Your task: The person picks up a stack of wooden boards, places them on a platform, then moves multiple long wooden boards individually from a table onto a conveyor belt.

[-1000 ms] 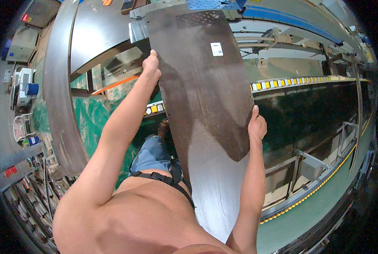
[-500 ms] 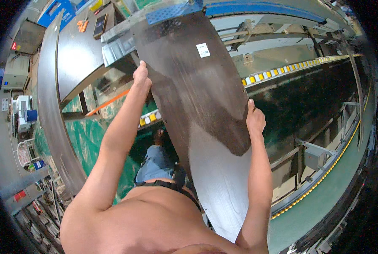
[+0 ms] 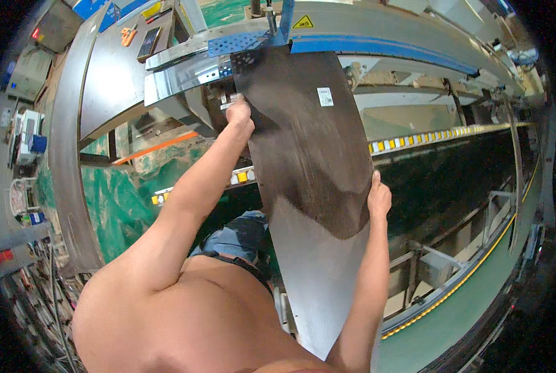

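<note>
A long dark brown panel (image 3: 309, 155) with a smooth, slightly glossy face stretches from my body to the machine ahead, its far end under the blue perforated plate (image 3: 237, 45). A small white label (image 3: 324, 97) is stuck near that far end. My left hand (image 3: 239, 115) is closed at the panel's left edge, close to the shiny metal guard (image 3: 185, 81). Lower down, on the right edge, my right hand (image 3: 379, 198) grips with the thumb on top and the fingers hidden beneath. The near end of the panel passes under my right forearm.
A machine beam with a blue rail (image 3: 384, 50) runs across the far side. A strip of yellow and white rollers (image 3: 440, 137) extends right. At the left stands a dark worktop (image 3: 113, 74) carrying a phone (image 3: 148, 45) and an orange tool (image 3: 128, 36). An orange bar (image 3: 157, 148) slants below it.
The panel's far end has shifted right and sits squarer to the machine. My left hand has moved right with its edge, while my right hand has come slightly nearer to me.
</note>
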Motion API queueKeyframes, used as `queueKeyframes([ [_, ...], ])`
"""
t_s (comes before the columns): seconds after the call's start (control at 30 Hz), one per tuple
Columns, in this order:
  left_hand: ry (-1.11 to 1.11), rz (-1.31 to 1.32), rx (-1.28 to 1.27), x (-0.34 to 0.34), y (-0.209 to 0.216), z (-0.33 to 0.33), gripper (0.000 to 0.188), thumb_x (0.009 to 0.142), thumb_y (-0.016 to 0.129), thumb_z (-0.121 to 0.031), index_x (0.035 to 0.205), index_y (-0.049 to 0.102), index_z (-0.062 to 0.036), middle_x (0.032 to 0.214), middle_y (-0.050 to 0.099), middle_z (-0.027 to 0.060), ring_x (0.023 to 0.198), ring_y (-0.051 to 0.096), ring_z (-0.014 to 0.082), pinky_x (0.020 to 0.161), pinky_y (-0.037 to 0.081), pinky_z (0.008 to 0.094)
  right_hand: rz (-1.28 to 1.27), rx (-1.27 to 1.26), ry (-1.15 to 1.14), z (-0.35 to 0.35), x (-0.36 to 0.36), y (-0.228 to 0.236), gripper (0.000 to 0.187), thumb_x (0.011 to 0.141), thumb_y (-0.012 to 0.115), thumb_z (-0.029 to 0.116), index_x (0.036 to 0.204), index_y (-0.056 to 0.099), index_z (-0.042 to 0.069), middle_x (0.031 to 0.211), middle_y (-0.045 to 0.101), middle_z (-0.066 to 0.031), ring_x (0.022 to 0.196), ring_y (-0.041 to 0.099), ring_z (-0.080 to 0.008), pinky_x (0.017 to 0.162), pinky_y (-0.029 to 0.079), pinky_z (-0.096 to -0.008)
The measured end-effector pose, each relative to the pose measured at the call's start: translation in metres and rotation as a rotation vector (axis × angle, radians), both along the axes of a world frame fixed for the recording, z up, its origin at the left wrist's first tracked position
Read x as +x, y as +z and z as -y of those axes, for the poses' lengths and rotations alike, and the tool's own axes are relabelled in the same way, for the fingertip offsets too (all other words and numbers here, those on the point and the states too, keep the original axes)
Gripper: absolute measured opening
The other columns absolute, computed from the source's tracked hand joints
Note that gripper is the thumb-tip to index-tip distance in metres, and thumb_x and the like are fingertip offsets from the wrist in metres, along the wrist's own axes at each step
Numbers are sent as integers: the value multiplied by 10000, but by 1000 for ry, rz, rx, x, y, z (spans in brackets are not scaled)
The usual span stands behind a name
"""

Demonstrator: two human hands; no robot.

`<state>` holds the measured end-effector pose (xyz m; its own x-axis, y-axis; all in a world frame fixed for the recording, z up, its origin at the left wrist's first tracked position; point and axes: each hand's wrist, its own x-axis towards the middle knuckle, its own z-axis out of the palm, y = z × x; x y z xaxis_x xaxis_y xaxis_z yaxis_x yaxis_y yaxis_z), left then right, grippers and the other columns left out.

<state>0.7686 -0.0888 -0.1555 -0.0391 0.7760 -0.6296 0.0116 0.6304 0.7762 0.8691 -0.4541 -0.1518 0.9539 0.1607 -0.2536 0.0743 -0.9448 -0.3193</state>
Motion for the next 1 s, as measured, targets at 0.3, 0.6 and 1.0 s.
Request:
queueKeyframes([
  [0.3, -105, -10, -28, 47, -56, 26, 402, 887, 484, -340, 1020, 578, 28, 987, 606, 154, 863, 562, 272, 745, 408, 380, 182, 81, -53, 28, 37, 16, 480, 897, 381, 446, 1066, 576, 41, 983, 593, -164, 906, 560, -313, 741, 445, -440],
  [0.6, -226, -27, -65, 109, -1, 74, 426, 896, 438, -360, 973, 586, 31, 950, 610, 160, 821, 557, 265, 732, 408, 386, 502, 20, -228, 87, -32, 29, 504, 881, 463, 405, 1213, 447, 25, 1168, 471, -212, 1074, 439, -376, 855, 390, -480],
  [1.0, -286, 471, 124, -118, 24, -14, 504, 890, 417, -462, 910, 586, 12, 771, 589, 116, 632, 566, 207, 646, 508, 354, 182, 568, -470, 140, -246, -1, 432, 902, 448, 360, 1050, 542, -36, 844, 623, -166, 631, 583, -240, 663, 460, -371],
])
